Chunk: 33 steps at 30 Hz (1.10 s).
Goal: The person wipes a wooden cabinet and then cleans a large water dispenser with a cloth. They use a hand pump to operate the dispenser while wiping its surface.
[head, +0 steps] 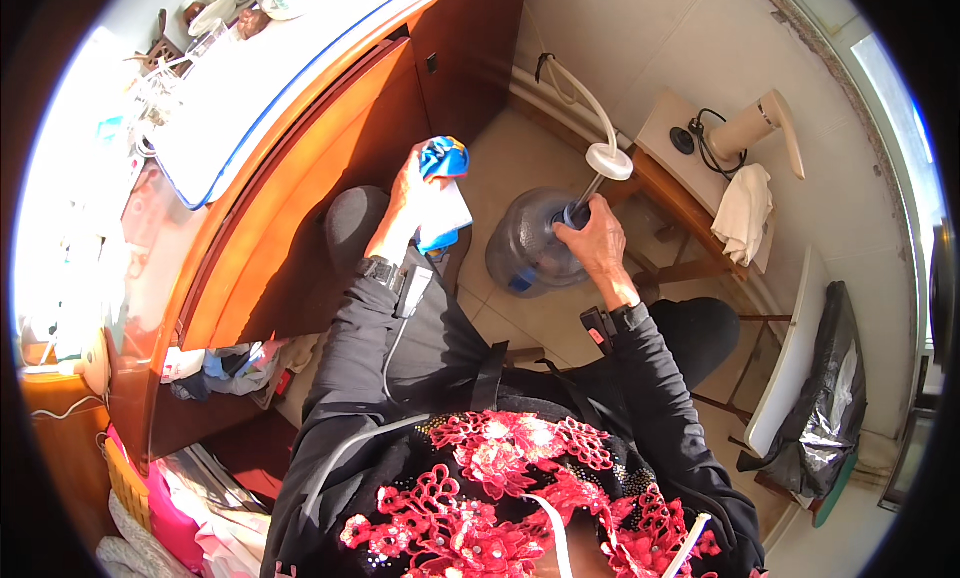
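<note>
My left hand (409, 195) is closed around a blue and white bunched cloth or soft packet (446, 203), held above my thigh. My right hand (596, 237) grips the neck of a large clear bluish plastic water jug (532, 240), which tilts on the tiled floor between my knees with its neck towards the right. A metal tube runs into the jug's mouth. Just above the neck sits a round white cap (609, 162) on that tube, with a pale hose (592, 90) leading up from it towards the wall. The jug's lower end shows a blue patch.
A beige kettle or pump-like appliance (742, 132) with a black cord and a white cloth (742, 214) rest on a small wooden stand at right. A wooden cabinet (300, 203) with an open door stands at left. Far right are a white board (780, 360) and a black plastic bag (829, 398).
</note>
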Each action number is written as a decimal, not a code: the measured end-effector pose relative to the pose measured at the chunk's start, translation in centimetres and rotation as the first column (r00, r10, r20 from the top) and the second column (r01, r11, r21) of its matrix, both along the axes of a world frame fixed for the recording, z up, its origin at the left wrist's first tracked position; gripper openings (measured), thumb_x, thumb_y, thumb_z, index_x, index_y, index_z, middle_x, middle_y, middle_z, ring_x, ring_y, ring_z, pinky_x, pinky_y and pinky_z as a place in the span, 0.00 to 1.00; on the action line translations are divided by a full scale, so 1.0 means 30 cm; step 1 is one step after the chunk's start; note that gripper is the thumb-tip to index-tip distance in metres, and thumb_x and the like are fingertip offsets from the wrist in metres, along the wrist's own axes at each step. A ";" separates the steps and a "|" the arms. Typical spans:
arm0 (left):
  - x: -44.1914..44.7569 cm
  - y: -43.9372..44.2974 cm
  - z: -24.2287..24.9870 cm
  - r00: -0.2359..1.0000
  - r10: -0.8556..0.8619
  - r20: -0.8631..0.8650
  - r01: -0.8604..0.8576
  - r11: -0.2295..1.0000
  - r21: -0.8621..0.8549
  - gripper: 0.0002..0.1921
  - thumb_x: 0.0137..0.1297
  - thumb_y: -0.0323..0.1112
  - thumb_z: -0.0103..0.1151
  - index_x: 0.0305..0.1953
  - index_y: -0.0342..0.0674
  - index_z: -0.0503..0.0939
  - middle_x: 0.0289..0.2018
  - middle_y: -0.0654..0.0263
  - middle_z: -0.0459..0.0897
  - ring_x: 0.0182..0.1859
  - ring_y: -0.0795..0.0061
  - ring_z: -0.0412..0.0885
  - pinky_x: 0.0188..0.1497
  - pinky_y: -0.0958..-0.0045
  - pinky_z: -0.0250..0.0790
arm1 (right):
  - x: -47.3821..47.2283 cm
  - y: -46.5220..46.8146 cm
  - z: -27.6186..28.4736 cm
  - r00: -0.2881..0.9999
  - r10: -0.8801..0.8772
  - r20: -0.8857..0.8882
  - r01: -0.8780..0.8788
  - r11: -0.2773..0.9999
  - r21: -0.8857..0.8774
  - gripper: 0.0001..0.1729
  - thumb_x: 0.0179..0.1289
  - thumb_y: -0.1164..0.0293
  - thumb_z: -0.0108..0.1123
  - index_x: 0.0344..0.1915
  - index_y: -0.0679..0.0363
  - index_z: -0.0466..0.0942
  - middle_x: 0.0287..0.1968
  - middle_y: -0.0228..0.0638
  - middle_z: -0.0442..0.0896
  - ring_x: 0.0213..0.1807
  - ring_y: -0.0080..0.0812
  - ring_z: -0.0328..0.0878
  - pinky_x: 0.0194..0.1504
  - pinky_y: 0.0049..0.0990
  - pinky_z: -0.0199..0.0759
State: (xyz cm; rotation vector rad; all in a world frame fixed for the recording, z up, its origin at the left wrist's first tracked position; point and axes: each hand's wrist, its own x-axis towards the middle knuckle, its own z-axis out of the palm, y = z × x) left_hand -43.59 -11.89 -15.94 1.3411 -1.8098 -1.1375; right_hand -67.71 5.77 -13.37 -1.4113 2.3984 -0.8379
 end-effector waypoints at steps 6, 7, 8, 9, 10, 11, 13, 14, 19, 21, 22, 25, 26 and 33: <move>-0.145 0.254 0.003 0.799 -0.516 -0.310 0.523 0.850 -0.065 0.31 0.64 0.33 0.65 0.67 0.40 0.66 0.63 0.55 0.74 0.66 0.65 0.70 0.66 0.66 0.62 | -0.021 -0.022 0.231 0.979 -0.031 0.203 0.071 0.979 -0.193 0.32 0.42 0.58 0.76 0.44 0.64 0.76 0.37 0.42 0.83 0.40 0.36 0.81 0.47 0.31 0.74; -0.180 0.282 0.027 0.757 -0.542 -0.365 0.493 0.841 -0.224 0.32 0.62 0.36 0.66 0.67 0.40 0.67 0.71 0.49 0.58 0.72 0.51 0.60 0.69 0.64 0.58 | -0.038 -0.032 0.260 0.966 -0.017 0.256 0.081 0.967 -0.242 0.31 0.43 0.58 0.76 0.44 0.65 0.77 0.36 0.40 0.83 0.37 0.31 0.81 0.45 0.28 0.75; -0.207 0.322 0.052 0.870 -0.476 -0.128 0.418 0.850 -0.320 0.37 0.61 0.35 0.67 0.70 0.46 0.63 0.74 0.52 0.53 0.76 0.57 0.52 0.72 0.62 0.53 | -0.053 -0.042 0.285 0.951 0.009 0.309 0.084 0.955 -0.284 0.30 0.44 0.60 0.77 0.43 0.66 0.77 0.35 0.39 0.83 0.37 0.28 0.80 0.44 0.27 0.75; -0.235 0.357 0.083 0.896 -0.441 0.060 0.404 0.749 -0.525 0.37 0.61 0.41 0.67 0.71 0.54 0.63 0.74 0.52 0.52 0.76 0.52 0.50 0.73 0.55 0.50 | -0.068 -0.054 0.307 0.929 0.010 0.369 0.112 0.945 -0.309 0.29 0.45 0.61 0.77 0.42 0.67 0.77 0.35 0.38 0.83 0.36 0.26 0.80 0.42 0.25 0.75; -0.237 0.383 0.111 0.873 -0.482 0.074 0.436 0.704 -0.561 0.37 0.60 0.42 0.68 0.70 0.57 0.64 0.74 0.54 0.51 0.76 0.51 0.48 0.69 0.44 0.51 | -0.082 -0.062 0.328 0.923 0.061 0.381 0.083 0.933 -0.350 0.28 0.45 0.62 0.77 0.42 0.68 0.77 0.35 0.37 0.83 0.36 0.24 0.79 0.42 0.24 0.75; -0.238 0.399 0.136 0.861 -0.496 0.114 0.453 0.645 -0.616 0.37 0.58 0.43 0.68 0.69 0.61 0.65 0.75 0.56 0.50 0.77 0.50 0.46 0.65 0.32 0.51 | -0.095 -0.070 0.345 0.913 0.088 0.398 0.074 0.924 -0.375 0.27 0.46 0.63 0.77 0.41 0.69 0.77 0.35 0.36 0.83 0.35 0.23 0.79 0.41 0.23 0.75; -0.254 0.383 0.175 0.882 -0.460 0.103 0.433 0.707 -0.559 0.38 0.58 0.44 0.68 0.70 0.61 0.64 0.75 0.56 0.50 0.76 0.50 0.46 0.64 0.30 0.51 | -0.111 -0.093 0.370 0.889 0.129 0.440 0.067 0.912 -0.404 0.25 0.47 0.64 0.77 0.39 0.69 0.77 0.34 0.35 0.82 0.34 0.22 0.78 0.39 0.22 0.74; -0.262 0.364 0.182 0.898 -0.431 0.094 0.405 0.720 -0.563 0.38 0.58 0.45 0.68 0.70 0.61 0.63 0.75 0.55 0.49 0.76 0.51 0.47 0.63 0.30 0.52 | -0.116 -0.103 0.377 0.891 0.122 0.438 0.067 0.918 -0.392 0.25 0.46 0.65 0.77 0.39 0.68 0.78 0.33 0.34 0.82 0.34 0.21 0.77 0.38 0.22 0.73; -0.267 0.169 0.094 0.864 -0.006 -0.503 0.199 0.922 0.331 0.21 0.68 0.44 0.55 0.55 0.35 0.76 0.45 0.61 0.83 0.44 0.69 0.82 0.49 0.71 0.72 | -0.131 -0.151 0.379 0.847 0.183 0.500 0.049 0.908 -0.415 0.24 0.47 0.68 0.77 0.41 0.67 0.78 0.34 0.29 0.81 0.34 0.19 0.76 0.41 0.20 0.71; -0.259 0.156 0.015 0.892 0.027 -0.452 0.160 0.915 0.371 0.22 0.69 0.49 0.55 0.52 0.35 0.78 0.40 0.64 0.83 0.40 0.75 0.80 0.45 0.71 0.72 | -0.142 -0.175 0.373 0.836 0.207 0.508 0.049 0.894 -0.446 0.24 0.47 0.68 0.77 0.42 0.67 0.78 0.34 0.29 0.81 0.34 0.19 0.76 0.41 0.20 0.71; -0.255 0.163 -0.025 0.905 0.031 -0.424 0.134 0.926 0.353 0.22 0.68 0.49 0.55 0.52 0.36 0.78 0.40 0.64 0.83 0.40 0.75 0.80 0.45 0.70 0.72 | -0.149 -0.189 0.370 0.844 0.183 0.504 0.072 0.893 -0.444 0.24 0.47 0.67 0.77 0.42 0.67 0.78 0.34 0.29 0.81 0.34 0.19 0.76 0.41 0.19 0.70; -0.238 0.191 -0.135 0.935 0.082 -0.344 0.091 0.883 0.460 0.27 0.66 0.55 0.56 0.52 0.36 0.78 0.38 0.62 0.83 0.40 0.71 0.80 0.45 0.67 0.72 | -0.172 -0.230 0.364 0.878 0.101 0.468 0.138 0.883 -0.449 0.24 0.46 0.67 0.77 0.41 0.67 0.79 0.34 0.28 0.81 0.34 0.18 0.75 0.40 0.19 0.69; -0.234 0.207 -0.170 0.939 0.130 -0.317 0.060 0.849 0.526 0.28 0.65 0.57 0.56 0.52 0.36 0.77 0.38 0.61 0.82 0.40 0.70 0.80 0.44 0.67 0.72 | -0.178 -0.243 0.364 0.872 0.099 0.480 0.160 0.869 -0.469 0.27 0.43 0.65 0.78 0.40 0.70 0.79 0.33 0.32 0.82 0.33 0.22 0.76 0.40 0.21 0.71; -0.271 0.314 -0.311 0.880 0.412 -0.236 -0.124 0.679 0.723 0.30 0.66 0.60 0.52 0.54 0.37 0.74 0.41 0.56 0.82 0.41 0.64 0.81 0.45 0.63 0.72 | -0.169 -0.274 0.367 0.894 0.072 0.442 0.144 0.889 -0.435 0.25 0.43 0.64 0.79 0.39 0.68 0.81 0.33 0.32 0.84 0.34 0.21 0.78 0.41 0.21 0.72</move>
